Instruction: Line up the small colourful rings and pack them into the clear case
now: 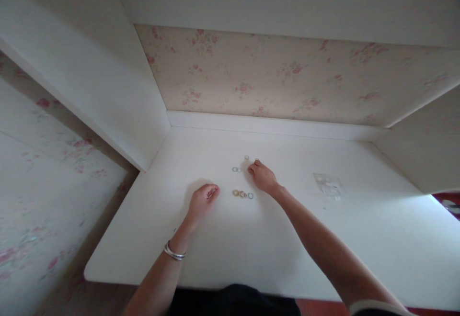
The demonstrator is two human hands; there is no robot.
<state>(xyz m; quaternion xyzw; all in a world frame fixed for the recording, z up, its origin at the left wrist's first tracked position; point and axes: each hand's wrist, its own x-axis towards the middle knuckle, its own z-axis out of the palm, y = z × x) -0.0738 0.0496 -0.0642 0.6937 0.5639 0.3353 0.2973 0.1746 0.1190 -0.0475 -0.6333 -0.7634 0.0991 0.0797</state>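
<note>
So at the bottom edge of the frame there's the person's black clothing, and right past it the white tabletop starts. Lower left, a silver bracelet sits on the left wrist. The left hand is just left of the frame's centre line, fingers curled in with the thumb up near the tips; can't tell if they're pinching anything, it's too small to make out.

Just to the right of that hand, below the middle of the frame, is the near row of rings: a yellowish ring, a pinkish bunch touching or nearly touching it, then a pale ring at the right end. Way over on the right half, a clear bag lies flat.

The right hand reaches in from the lower right to just right of centre. Its fingers are bent and bunched, pointing down at the tabletop; can't tell whether there's a ring in them. Just left of it sits a pair of rings side by side, and a bit higher up are a small ring and another ring partly hidden behind the knuckles.

Behind it all, floral wallpaper fills the upper middle.
</note>
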